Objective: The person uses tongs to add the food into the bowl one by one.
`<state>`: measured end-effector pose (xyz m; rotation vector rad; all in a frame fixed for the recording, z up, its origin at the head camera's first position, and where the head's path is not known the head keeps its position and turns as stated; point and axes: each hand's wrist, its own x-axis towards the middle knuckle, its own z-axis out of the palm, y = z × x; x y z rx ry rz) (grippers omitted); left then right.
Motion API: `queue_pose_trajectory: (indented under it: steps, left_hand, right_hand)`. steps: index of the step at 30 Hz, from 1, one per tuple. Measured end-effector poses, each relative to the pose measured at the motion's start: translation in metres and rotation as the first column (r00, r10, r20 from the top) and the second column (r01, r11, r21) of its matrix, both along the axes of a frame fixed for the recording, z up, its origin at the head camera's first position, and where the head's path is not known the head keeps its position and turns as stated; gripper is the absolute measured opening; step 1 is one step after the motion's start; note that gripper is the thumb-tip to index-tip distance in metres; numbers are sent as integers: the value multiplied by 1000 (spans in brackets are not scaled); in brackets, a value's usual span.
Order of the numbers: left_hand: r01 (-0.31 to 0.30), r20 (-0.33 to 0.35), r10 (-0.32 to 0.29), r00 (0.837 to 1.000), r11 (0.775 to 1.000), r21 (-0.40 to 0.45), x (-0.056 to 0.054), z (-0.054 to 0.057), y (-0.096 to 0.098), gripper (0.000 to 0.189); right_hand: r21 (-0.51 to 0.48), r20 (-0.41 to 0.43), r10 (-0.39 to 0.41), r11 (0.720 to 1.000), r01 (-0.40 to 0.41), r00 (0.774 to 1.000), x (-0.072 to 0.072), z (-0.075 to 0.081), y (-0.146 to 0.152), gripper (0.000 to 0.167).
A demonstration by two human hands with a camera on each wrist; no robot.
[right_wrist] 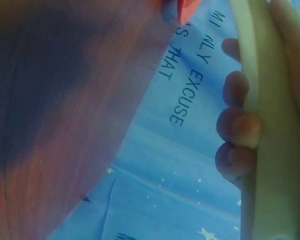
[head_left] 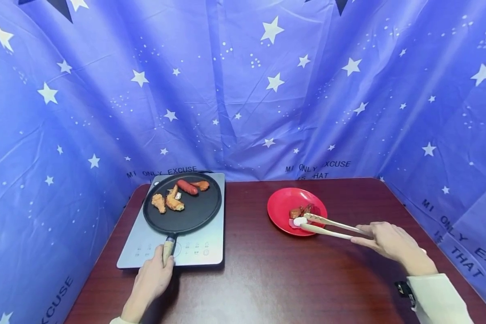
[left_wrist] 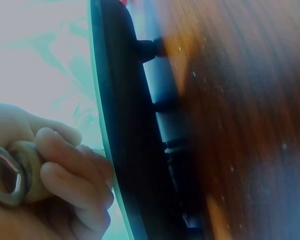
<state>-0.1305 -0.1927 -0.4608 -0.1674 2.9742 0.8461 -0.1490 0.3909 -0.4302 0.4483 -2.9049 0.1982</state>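
My left hand (head_left: pixel 154 274) grips the light handle (head_left: pixel 168 249) of a flat black frying pan (head_left: pixel 194 216). In the left wrist view the fingers curl round the handle's end, beside its metal ring (left_wrist: pixel 21 185). The pan holds a red sausage (head_left: pixel 187 187), a drumstick-shaped fried piece (head_left: pixel 159 202), a fried chicken wing (head_left: pixel 174 201) and a small orange-brown piece (head_left: pixel 201 185). On the right, my right hand (head_left: pixel 389 240) holds pale tongs (head_left: pixel 334 222). Their tips are at a small white piece (head_left: pixel 299 221) on a red plate (head_left: pixel 279 202), beside browned meat pieces (head_left: pixel 294 213).
Under the pan lies a silver induction cooktop (head_left: pixel 210 254) on the left of the dark red wooden table (head_left: pixel 267 283). Bare tabletop separates cooktop and plate. A blue curtain with white stars (head_left: pixel 243 112) encloses the table's back and sides.
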Motion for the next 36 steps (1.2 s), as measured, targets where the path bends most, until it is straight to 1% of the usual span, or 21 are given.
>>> queue_pose_trajectory:
  steps: [4,7,10,16,23,33,36]
  left_hand:
    - [1,-6,-1,1000,1000,-1,0,0,-1,46]
    - [0,-19,0,1000,1000,-2,0,1,-1,47]
    - [-3,-19,3,1000,1000,-2,0,1,0,48]
    - [-1,-14,1,1000,1000,1,0,0,1,50]
    - [2,-15,-2,1000,1000,2,-1,0,1,50]
    - [-2,-12,2,1000,1000,-5,0,0,1,49]
    - [-1,-13,1,1000,1000,-6,0,-1,0,49]
  right_hand:
    - [19,-15,6,1000,-6,1000,-5,-7,-4,46]
    - [27,-43,5,1000,-4,999,-9,-12,-10,45]
    - [40,-80,1,999,2,997,-14,-13,-16,43]
    - [54,-99,-33,998,38,995,-20,-12,-28,45]
    - [62,-81,-39,997,44,996,-25,-8,-35,45]
    - [48,-28,-12,999,14,1000,-31,-11,-36,42]
    - [38,-11,-22,999,22,1000,-33,-12,-38,43]
